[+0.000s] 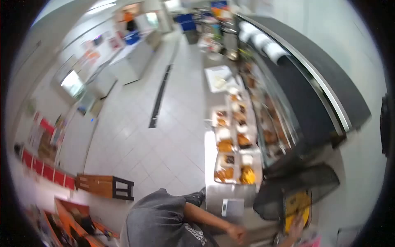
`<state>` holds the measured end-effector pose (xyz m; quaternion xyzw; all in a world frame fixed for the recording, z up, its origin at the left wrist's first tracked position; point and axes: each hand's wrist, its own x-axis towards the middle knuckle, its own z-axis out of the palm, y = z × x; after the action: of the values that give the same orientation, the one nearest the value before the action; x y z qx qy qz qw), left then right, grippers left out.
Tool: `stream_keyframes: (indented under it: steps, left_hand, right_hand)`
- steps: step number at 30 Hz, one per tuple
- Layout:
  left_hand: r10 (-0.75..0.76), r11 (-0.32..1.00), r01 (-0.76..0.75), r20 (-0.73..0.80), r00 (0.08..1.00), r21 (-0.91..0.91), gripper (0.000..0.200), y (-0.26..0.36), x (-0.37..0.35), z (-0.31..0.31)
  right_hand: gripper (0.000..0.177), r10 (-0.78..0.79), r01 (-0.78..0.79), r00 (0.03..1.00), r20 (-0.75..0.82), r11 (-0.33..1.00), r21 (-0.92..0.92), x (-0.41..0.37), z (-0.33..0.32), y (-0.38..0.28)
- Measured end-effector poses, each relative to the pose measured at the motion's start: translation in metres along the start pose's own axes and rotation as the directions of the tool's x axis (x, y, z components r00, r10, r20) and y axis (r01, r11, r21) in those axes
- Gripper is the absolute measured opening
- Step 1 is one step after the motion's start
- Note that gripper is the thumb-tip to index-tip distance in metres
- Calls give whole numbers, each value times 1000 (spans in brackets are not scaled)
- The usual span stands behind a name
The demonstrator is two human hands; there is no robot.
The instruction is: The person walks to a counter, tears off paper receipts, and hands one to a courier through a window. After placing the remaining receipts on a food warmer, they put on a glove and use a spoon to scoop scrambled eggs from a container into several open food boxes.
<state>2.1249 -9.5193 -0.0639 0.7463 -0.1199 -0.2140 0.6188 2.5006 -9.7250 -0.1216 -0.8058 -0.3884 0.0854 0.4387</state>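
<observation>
My left hand (237,233) is over the metal counter at the bottom, its fingers curled; whether anything is in them is too blurred to tell. My right hand (296,226) is at the lower edge of a tray of yellow food (298,203), its fingers smeared by motion. A dark mesh cover (319,181) lies partly over that tray. A small scale (233,207) sits on the counter beyond my left hand. Farther up stand open white boxes (238,168) with brown and yellow food and small white cups.
A glass display case (271,111) with food runs along the right. Up the counter lies a white board (220,78). A wooden bench (105,186) stands at the lower left on the tiled floor (135,140). Blue bins (187,22) are at the far end.
</observation>
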Motion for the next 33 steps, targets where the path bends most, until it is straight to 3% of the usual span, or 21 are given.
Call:
stream_keyframes:
  steps: [1, 2, 4, 5, 7, 11, 12, 13, 14, 15, 16, 17, 18, 19, 21, 23, 25, 27, 29, 30, 33]
  left_hand:
    - [-34, 999, 33, 104, 994, 10, 36, 8, -26, -12]
    - [-65, 998, 63, 227, 972, 16, 40, 19, -51, -17]
    - [162, 983, -166, -56, 985, -75, 40, -11, -91, -9]
    - [169, 983, -173, -65, 984, -61, 40, -10, -106, -21]
    - [-187, 979, 190, 40, 981, -69, 44, 10, -154, -61]
    - [-342, 927, 310, -131, 931, -213, 53, -6, -232, -113]
    - [59, 996, -31, -333, 941, 87, 55, -78, -254, -103]
    - [9, 992, -26, -135, 991, -121, 57, -95, -269, -121]
    - [-5, 992, -10, -119, 993, -125, 58, -68, -288, -138]
    - [-462, 829, 358, -166, 871, -429, 62, -34, -305, -145]
    - [-470, 828, 317, -265, 842, -461, 64, -42, -319, -149]
    - [-538, 749, 325, -243, 807, -577, 65, -42, -330, -154]
    - [-563, 724, 339, -231, 793, -601, 64, -27, -342, -163]
    - [-596, 700, 351, -238, 767, -623, 64, -15, -354, -173]
    - [-622, 677, 366, -230, 749, -638, 63, -13, -374, -181]
    - [-662, 651, 377, -249, 707, -659, 61, -12, -389, -189]
    - [-652, 631, 312, -268, 709, -711, 59, -11, -400, -196]
    - [-655, 629, 334, -248, 713, -702, 61, -20, -410, -195]
    - [-656, 633, 352, -237, 716, -690, 63, -25, -412, -201]
    - [-664, 635, 354, -250, 705, -686, 62, -23, -414, -203]
    - [-671, 644, 376, -255, 696, -666, 61, -19, -418, -203]
  right_hand:
    - [27, 198, -224, 968, 157, 960, 167, 4, -17, -18]
    - [26, 382, -410, 911, 155, 875, 258, 0, -25, -45]
    - [24, 664, -652, 736, 132, 641, 405, 2, -14, -115]
    - [23, 739, -700, 664, 120, 556, 449, 0, -7, -137]
    - [21, 826, -741, 553, 105, 430, 516, -4, 9, -170]
    - [18, 939, -739, 341, 32, 247, 627, -43, 34, -217]
    - [17, 967, -743, 254, 6, 192, 641, -58, 41, -224]
    - [17, 997, -776, 72, -35, 78, 627, -67, 54, -229]
    - [10, 588, -499, 756, 287, 235, 834, -133, 44, -233]
    - [13, 604, -491, 743, 290, 196, 849, -170, 53, -225]
    - [11, 875, -608, 426, 231, 87, 789, -133, 75, -337]
    - [12, 860, -637, 462, 218, 151, 756, -151, 97, -337]
    - [12, 909, -693, 333, 252, 55, 719, -135, 117, -375]
    - [11, 819, -702, 435, 374, 48, 710, -144, 140, -370]
    - [11, 549, -625, 488, 679, -323, 711, -133, 185, -383]
    - [11, 648, -673, 581, 493, 40, 739, -73, 221, -484]
    - [15, 546, -774, 543, 637, 31, 633, -55, 272, -445]
    - [17, 480, -750, 601, 640, 59, 659, -30, 311, -430]
    - [24, 694, -774, 613, 376, 623, 112, 20, 340, -445]
    - [24, 703, -781, 607, 370, 615, 114, 29, 353, -449]
    - [48, 742, -741, 666, 76, 648, 172, 46, 384, -449]
